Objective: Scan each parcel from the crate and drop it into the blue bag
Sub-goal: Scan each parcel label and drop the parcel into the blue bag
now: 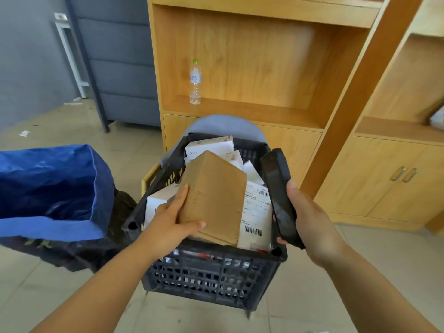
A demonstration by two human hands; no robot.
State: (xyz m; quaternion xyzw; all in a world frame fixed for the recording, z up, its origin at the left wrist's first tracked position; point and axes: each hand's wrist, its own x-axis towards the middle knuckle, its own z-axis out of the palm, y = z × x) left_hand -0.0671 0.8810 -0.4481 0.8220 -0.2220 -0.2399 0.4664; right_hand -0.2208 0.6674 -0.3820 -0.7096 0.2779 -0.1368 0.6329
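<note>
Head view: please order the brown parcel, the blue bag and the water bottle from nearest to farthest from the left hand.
1. Brown parcel, held in the left hand.
2. Blue bag, at the left.
3. Water bottle, on the shelf behind.

We see bright, even light and faint shadows. A pale sheen lies on the shelf back [276, 58] at 12 o'clock and on the bag [48, 183] at 9. Wide-angle bending curves the cabinet [384, 188] at 3. Everything looks slightly soft; the bottle [195, 81] label is unreadable.
</note>
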